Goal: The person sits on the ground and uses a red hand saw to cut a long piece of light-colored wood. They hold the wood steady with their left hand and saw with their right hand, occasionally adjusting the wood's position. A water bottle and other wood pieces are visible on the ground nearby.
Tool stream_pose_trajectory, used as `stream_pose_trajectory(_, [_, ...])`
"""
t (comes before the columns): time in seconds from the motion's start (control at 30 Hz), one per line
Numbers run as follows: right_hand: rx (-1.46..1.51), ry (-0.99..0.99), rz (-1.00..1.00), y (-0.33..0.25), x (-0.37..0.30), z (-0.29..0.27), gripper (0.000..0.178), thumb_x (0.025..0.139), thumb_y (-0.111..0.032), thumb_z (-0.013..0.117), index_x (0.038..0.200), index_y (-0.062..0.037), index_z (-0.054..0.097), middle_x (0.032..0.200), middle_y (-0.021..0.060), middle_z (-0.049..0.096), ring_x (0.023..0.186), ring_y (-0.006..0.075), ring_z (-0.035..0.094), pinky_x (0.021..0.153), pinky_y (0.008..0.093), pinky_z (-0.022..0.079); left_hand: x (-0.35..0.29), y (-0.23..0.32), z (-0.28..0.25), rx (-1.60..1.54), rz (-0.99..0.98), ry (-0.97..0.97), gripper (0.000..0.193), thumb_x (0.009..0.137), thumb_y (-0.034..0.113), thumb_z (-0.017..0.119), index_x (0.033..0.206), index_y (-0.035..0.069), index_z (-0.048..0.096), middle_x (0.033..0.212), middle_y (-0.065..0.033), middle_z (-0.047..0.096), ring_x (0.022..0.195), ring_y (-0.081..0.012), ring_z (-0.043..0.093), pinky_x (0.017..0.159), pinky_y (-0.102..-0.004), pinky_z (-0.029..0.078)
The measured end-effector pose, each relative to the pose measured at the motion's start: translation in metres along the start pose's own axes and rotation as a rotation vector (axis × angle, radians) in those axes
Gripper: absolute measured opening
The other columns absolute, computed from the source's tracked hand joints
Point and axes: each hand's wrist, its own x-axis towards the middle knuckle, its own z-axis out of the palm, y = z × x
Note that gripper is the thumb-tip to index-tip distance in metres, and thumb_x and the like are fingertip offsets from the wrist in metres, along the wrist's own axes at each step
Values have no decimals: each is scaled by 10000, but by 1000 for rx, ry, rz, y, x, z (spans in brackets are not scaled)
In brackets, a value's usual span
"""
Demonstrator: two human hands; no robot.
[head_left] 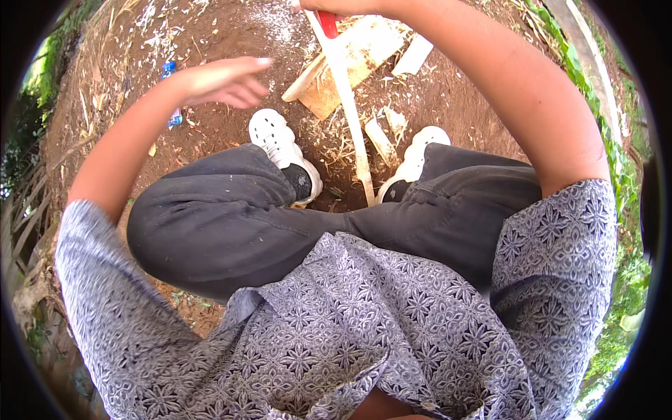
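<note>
My left hand [227,82] hovers over the ground at the left, fingers stretched out, slightly smeared by motion and holding nothing. At the upper edge, my right hand [343,6] is partly cut off by the picture. It is closed around a red object [327,25], perhaps a handle, whose kind I cannot make out. The red object lies against the upper part of a long, pale, peeled wooden stick [343,87]. The stick slants down between my shoes, its lower end near my lap. Behind it lies a wide, light wooden slab [364,59].
A short wood piece [413,56] lies right of the slab, and another offcut [380,142] beside my right shoe [422,150]. Shavings scatter over brown soil. A bottle with a blue cap [169,68] is behind my left forearm. Green plants [591,84] border the right side.
</note>
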Motion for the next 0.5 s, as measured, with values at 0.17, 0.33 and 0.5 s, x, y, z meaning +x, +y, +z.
stream_pose_trajectory(0.17, [64,14,39,8,-6,5,541,875,-147,584,1365,76,527,852,143,747,761,266,742,786,404,562,131,-4,134,-158,61,84,738,993,552,583,1383,-57,438,1121,-167,639,1026,-226,673,879,-378,566])
stream_pose_trajectory(0.33, [-97,207,-107,46,21,28,556,893,-172,597,1396,56,533,980,158,743,869,305,757,865,419,575,204,-37,205,-458,405,574,359,924,238,680,1151,-13,563,845,-88,662,801,-190,662,710,-355,535])
stream_pose_trajectory(0.5, [139,99,83,26,13,2,518,858,-254,660,1301,12,627,1041,209,730,1043,351,708,912,456,563,176,-21,190,-478,268,454,335,894,182,636,1151,-8,536,825,-100,654,676,-189,652,606,-361,544])
